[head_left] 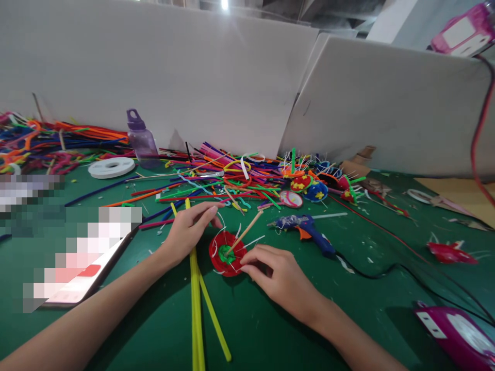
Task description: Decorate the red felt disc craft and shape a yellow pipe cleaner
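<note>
Fingers of right hand (284,275) pinching almost together at edge of round red piece with fuzzy green centre (224,257), can't tell if gripping tbh; left hand (187,232) curling loosely near rim, hold unclear. Piece sitting between hands, pale wooden stick (245,232) poking up.

Spreads flat as a smooth green tabletop (270,330), specked with pale scraps (370,260). Carries long yellow fuzzy stems (196,319) in front, a heap of multicoloured fuzzy stems (212,161) behind, a purple translucent plastic bottle (143,141), a flat white ring-shaped spool (99,169) and a blue plastic glue gun (315,233).
</note>
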`<state>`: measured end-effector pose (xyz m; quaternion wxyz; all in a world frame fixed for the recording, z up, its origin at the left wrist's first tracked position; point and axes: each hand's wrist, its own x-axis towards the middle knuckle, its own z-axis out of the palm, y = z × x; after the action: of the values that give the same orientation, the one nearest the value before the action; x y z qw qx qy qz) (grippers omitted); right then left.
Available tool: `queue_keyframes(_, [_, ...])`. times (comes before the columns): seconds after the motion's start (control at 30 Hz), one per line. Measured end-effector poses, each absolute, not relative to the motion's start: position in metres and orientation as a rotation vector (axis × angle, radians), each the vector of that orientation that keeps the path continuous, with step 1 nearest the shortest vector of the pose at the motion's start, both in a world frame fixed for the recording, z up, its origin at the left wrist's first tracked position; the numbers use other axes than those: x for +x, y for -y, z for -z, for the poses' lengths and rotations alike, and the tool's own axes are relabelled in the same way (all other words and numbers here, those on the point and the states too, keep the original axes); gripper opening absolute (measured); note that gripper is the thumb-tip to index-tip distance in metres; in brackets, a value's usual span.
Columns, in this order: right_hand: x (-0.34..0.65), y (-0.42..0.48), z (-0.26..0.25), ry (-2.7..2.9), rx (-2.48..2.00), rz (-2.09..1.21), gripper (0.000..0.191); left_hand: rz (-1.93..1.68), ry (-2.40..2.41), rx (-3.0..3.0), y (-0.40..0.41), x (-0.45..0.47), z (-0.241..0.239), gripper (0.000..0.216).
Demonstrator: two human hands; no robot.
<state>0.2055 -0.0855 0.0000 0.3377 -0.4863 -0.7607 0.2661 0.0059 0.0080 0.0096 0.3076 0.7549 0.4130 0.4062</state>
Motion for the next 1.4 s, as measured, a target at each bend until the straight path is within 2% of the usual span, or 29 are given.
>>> queue_keyframes(0.4, [0.2034, 0.0859, -0.0028, 1.881, -1.228, -0.767, 0.01, -1.022, -1.125, 2.011, -0.0059, 0.007, -0.0132, 0.038])
queue_keyframes(1.4, [0.2041, 0.0885, -0.0052, 1.898, -1.206, -0.687, 0.013, -1.01, -1.119, 2.042, -0.0035, 0.0067, -0.012, 0.037])
